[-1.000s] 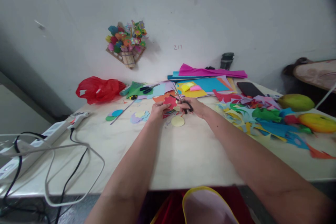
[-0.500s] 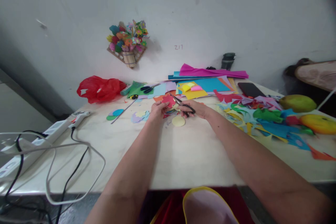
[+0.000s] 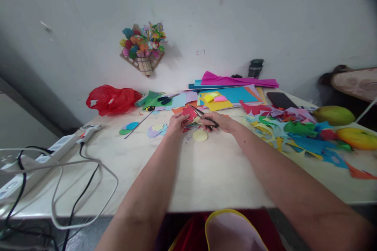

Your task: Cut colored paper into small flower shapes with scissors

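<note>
Lighting dim-ish, cool grey, soft; wall [image 3: 235,15] brighter mid, darker far left. Soft shadow right of the flowers [image 3: 143,43]; faint ones by the cables [image 3: 67,227] on the table [image 3: 224,176]. Pale sheen on tabletop, small highlights on red bag [image 3: 113,102]. Top right corner goes black, near right corner dark too. Wide-angle stretch at edges, near forearms elongated. Overall soft/hazy: left hand [image 3: 177,121], right hand [image 3: 220,121], scissors [image 3: 198,112] lack fine detail; scraps [image 3: 297,128] on right smeary.
</note>
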Motion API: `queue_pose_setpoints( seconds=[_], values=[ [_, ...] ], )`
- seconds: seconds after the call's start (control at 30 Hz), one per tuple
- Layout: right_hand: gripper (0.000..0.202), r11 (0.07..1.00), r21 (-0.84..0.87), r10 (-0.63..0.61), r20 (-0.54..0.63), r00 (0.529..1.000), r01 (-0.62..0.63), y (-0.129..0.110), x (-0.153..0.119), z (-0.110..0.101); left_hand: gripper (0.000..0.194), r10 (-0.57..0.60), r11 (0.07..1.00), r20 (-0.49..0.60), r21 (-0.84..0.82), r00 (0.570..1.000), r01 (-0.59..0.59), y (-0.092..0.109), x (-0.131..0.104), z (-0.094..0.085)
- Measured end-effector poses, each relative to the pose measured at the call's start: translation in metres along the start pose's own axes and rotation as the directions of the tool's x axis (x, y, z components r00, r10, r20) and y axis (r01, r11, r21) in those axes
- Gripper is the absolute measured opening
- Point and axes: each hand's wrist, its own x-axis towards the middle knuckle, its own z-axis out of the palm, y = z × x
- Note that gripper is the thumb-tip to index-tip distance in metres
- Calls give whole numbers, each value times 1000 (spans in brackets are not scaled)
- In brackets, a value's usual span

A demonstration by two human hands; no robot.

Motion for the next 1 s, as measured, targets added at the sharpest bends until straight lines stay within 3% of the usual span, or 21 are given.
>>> queue_pose_setpoints(
  seconds=[1.0],
  values=[
    [19,998,32,51,2,999,-51,7,4,-1,20,13,1000,13,-24,1000,-12,-1,1,-1]
  ],
)
